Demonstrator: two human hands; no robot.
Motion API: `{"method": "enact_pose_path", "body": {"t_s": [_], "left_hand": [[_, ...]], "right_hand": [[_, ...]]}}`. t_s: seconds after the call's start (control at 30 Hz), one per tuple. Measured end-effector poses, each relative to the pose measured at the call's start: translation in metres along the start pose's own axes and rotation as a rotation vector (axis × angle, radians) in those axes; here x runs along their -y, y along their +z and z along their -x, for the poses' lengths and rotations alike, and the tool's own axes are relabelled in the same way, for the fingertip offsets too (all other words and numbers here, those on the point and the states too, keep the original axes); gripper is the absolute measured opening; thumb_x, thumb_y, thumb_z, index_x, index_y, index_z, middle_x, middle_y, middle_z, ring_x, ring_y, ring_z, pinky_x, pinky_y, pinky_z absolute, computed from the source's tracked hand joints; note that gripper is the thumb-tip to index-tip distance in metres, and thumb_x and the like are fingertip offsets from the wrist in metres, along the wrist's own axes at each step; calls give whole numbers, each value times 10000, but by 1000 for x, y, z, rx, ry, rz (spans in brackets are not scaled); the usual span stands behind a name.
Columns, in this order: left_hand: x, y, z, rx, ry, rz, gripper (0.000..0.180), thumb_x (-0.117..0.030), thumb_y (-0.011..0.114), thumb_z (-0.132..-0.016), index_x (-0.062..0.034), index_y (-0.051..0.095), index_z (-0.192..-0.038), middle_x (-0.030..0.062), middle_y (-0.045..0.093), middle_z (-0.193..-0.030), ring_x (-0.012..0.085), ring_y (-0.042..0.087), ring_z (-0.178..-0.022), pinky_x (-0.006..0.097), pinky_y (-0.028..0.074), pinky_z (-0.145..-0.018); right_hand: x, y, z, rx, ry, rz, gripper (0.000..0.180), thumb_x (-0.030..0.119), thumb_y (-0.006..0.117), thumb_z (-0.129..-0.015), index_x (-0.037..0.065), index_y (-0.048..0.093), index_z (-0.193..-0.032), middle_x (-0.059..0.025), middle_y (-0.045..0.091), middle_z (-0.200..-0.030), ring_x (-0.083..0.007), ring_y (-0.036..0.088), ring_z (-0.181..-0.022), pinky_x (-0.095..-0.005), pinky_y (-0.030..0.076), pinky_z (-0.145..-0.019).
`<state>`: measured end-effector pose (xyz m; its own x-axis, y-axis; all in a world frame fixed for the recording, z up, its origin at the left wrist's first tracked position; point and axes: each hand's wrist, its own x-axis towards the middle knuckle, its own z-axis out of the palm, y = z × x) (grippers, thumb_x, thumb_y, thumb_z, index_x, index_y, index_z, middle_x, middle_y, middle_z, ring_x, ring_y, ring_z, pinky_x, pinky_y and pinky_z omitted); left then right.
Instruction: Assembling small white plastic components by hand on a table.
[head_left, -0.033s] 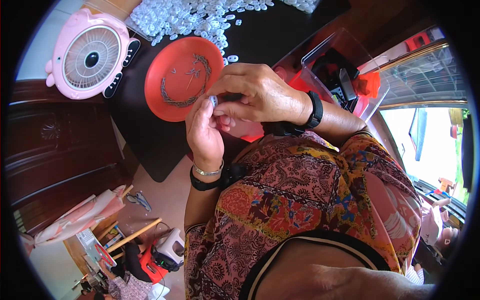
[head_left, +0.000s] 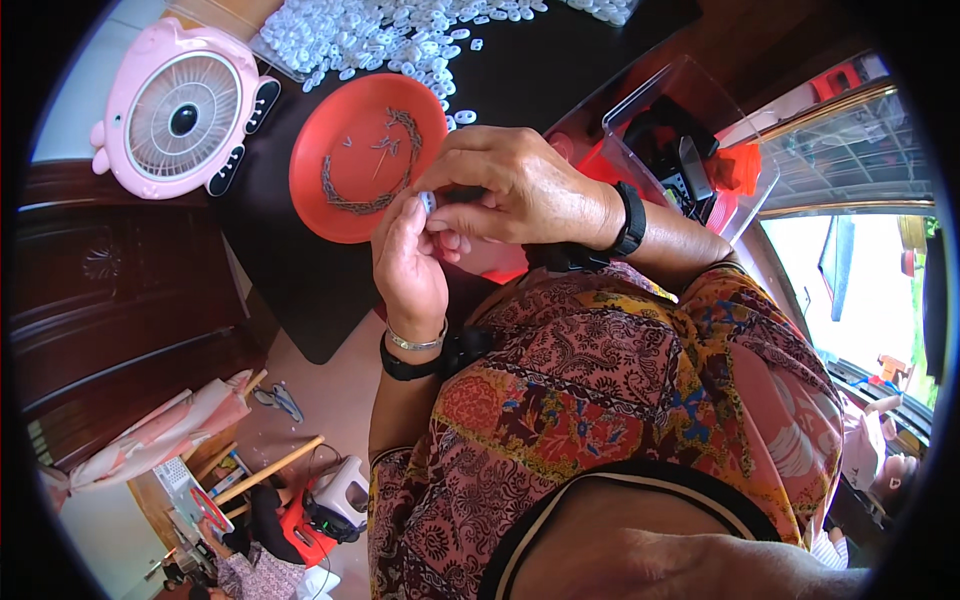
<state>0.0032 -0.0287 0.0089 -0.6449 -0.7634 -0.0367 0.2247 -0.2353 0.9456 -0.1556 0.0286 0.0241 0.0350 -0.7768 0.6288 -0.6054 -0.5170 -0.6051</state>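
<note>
Between the fingertips of both hands is a small white oval plastic piece (head_left: 428, 201) with a dark mark on its face. My left hand (head_left: 411, 265) is closed on it from below, thumb and fingers pressed together. From the right, my right hand (head_left: 525, 190) pinches the same piece with thumb and forefinger. Just behind the hands lies a round red plate (head_left: 310, 185). It carries small grey metal pins (head_left: 345, 205), strung along a curve, with a few loose ones. Many similar white oval pieces (head_left: 360, 40) are heaped at the far side of the dark table (head_left: 300, 290).
A pink fan (head_left: 183, 119) stands at the table's far left. To the right, a clear plastic bin (head_left: 690, 110) holds black and orange-red things. Lower left, another person (head_left: 262, 560) is near a red stool (head_left: 300, 530). Slippers (head_left: 279, 400) lie on the floor.
</note>
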Motion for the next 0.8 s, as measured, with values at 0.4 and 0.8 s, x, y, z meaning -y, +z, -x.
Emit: {"method": "enact_pose_path", "body": {"t_s": [0.4, 0.8], "left_hand": [[0, 6, 2, 13, -19, -17, 296, -257, 397, -936, -10, 528, -838, 22, 480, -634, 91, 461, -543, 211, 360, -490], [-1, -6, 6, -23, 55, -192, 244, -180, 441, -923, -9, 536, -778, 19, 493, -618, 79, 458, -545, 205, 338, -510]], "right_hand": [[0, -3, 6, 10, 51, -110, 163, 114, 719, -766, 39, 618, -869, -107, 600, -829, -293, 614, -771, -358, 498, -668], [-3, -6, 4, -3, 70, -121, 157, 115, 715, -766, 30, 597, -827, -96, 575, -759, -285, 594, -699, -360, 473, -613]]}}
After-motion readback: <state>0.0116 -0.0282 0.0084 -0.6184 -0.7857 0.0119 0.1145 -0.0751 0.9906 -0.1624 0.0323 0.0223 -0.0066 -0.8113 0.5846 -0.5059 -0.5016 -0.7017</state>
